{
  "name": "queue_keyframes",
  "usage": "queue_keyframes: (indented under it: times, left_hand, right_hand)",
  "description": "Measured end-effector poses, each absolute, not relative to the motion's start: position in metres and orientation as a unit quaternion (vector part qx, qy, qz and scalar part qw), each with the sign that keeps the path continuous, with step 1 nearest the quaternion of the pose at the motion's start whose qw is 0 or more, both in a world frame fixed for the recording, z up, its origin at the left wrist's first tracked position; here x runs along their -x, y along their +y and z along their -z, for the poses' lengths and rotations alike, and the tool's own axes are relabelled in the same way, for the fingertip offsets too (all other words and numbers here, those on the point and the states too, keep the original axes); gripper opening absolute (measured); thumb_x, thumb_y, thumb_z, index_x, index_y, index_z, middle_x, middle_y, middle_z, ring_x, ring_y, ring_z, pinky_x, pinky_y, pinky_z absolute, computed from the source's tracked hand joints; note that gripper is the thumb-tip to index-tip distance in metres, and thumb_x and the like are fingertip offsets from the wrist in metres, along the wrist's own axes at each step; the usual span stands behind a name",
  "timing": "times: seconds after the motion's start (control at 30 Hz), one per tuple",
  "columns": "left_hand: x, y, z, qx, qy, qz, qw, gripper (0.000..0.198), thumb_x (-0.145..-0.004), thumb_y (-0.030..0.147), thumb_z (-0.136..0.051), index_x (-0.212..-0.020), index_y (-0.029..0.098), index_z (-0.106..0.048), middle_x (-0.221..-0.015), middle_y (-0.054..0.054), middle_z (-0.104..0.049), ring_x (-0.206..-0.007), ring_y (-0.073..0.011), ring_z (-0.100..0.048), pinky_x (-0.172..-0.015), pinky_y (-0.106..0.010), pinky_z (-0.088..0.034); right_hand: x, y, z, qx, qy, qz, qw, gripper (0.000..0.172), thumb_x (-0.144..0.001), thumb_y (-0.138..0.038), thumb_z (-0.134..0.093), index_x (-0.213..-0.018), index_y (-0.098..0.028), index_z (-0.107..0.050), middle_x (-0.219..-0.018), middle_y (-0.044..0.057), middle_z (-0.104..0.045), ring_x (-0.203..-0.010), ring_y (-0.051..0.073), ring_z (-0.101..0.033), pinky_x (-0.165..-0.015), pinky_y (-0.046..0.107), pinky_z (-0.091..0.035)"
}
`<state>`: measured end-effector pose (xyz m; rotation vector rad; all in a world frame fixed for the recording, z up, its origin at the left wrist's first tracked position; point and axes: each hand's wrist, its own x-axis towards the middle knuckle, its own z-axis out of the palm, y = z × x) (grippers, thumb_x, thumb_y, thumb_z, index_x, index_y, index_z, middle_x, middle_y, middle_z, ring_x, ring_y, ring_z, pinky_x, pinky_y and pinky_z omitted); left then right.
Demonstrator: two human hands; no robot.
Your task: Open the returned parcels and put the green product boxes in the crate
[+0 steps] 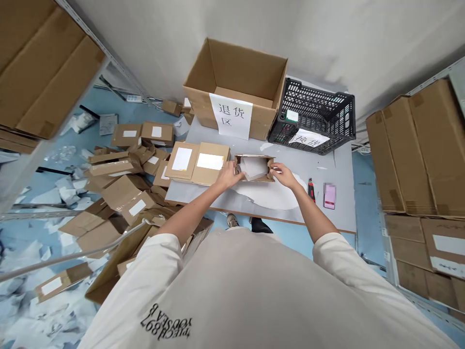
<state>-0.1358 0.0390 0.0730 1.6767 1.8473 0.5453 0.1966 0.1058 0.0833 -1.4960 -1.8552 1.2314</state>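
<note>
A small opened cardboard box (269,160) stands on the table in front of me, with white paper (253,167) inside it. My left hand (228,175) grips the left end of this box, thumb along its front edge. At the opposite end, my right hand (283,174) is closed on the right side near the flap. What lies under the paper is hidden. Just left of my left hand are two closed cardboard boxes (199,173) with white labels. A white sheet (279,195) lies below the open box.
Behind stand a large open carton (247,97) with a paper sign and a black plastic crate (308,121). A red-and-black box cutter (311,189) and a phone (330,196) lie right. Boxes (123,194) heap up left; shelves of cartons (410,155) stand right.
</note>
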Motion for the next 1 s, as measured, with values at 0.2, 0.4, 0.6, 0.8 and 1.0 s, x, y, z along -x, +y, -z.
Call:
queue_keyframes:
  times: [0.2, 0.4, 0.6, 0.8, 1.0]
  left_hand:
    - [0.125, 0.03, -0.056, -0.706, 0.619, -0.144, 0.312, 0.094, -0.081, 0.036, -0.092, -0.165, 0.018, -0.054, -0.178, -0.027, -0.051, -0.166, -0.0508, -0.049, -0.133, -0.068, -0.045]
    - [0.114, 0.043, -0.051, -0.687, 0.645, -0.146, 0.301, 0.069, -0.093, 0.025, -0.075, -0.159, 0.019, -0.059, -0.179, -0.027, -0.053, -0.163, -0.0519, -0.053, -0.13, -0.074, -0.045]
    - [0.111, 0.056, -0.044, -0.649, 0.649, -0.269, 0.293, 0.047, -0.11, 0.036, -0.053, -0.154, 0.022, -0.059, -0.127, -0.018, -0.078, -0.123, -0.0383, -0.077, -0.114, -0.056, -0.06]
    - [0.093, 0.054, -0.052, -0.615, 0.702, -0.251, 0.255, 0.031, -0.103, 0.022, -0.057, -0.131, 0.026, -0.068, -0.135, -0.018, -0.071, -0.114, -0.0381, -0.076, -0.11, -0.058, -0.06]
    - [0.074, 0.047, -0.083, -0.609, 0.695, -0.301, 0.236, 0.033, -0.11, 0.026, -0.05, -0.133, 0.025, -0.073, -0.163, -0.019, -0.06, -0.134, -0.0389, -0.07, -0.121, -0.063, -0.055]
  right_hand:
    - [-0.187, 0.086, -0.075, 0.559, -0.701, -0.405, 0.179, 0.072, -0.084, -0.064, -0.092, -0.143, -0.023, -0.082, -0.179, 0.023, -0.055, -0.168, 0.048, -0.049, -0.138, 0.069, -0.042]
    - [-0.19, 0.092, -0.074, 0.55, -0.706, -0.411, 0.175, 0.071, -0.083, -0.059, -0.094, -0.145, -0.027, -0.081, -0.178, 0.017, -0.059, -0.171, 0.043, -0.049, -0.142, 0.063, -0.039]
    - [-0.187, 0.105, -0.061, 0.583, -0.692, -0.369, 0.212, 0.043, -0.094, -0.047, -0.074, -0.132, -0.026, -0.079, -0.16, 0.017, -0.072, -0.14, 0.038, -0.074, -0.12, 0.06, -0.062]
    - [-0.192, 0.115, -0.058, 0.629, -0.67, -0.31, 0.242, 0.036, -0.094, -0.039, -0.064, -0.127, -0.028, -0.07, -0.141, 0.013, -0.076, -0.104, 0.031, -0.08, -0.105, 0.055, -0.067]
    - [-0.207, 0.134, -0.087, 0.581, -0.7, -0.302, 0.286, 0.026, -0.097, -0.04, -0.056, -0.11, -0.026, -0.074, -0.134, 0.017, -0.082, -0.119, 0.035, -0.077, -0.113, 0.055, -0.063]
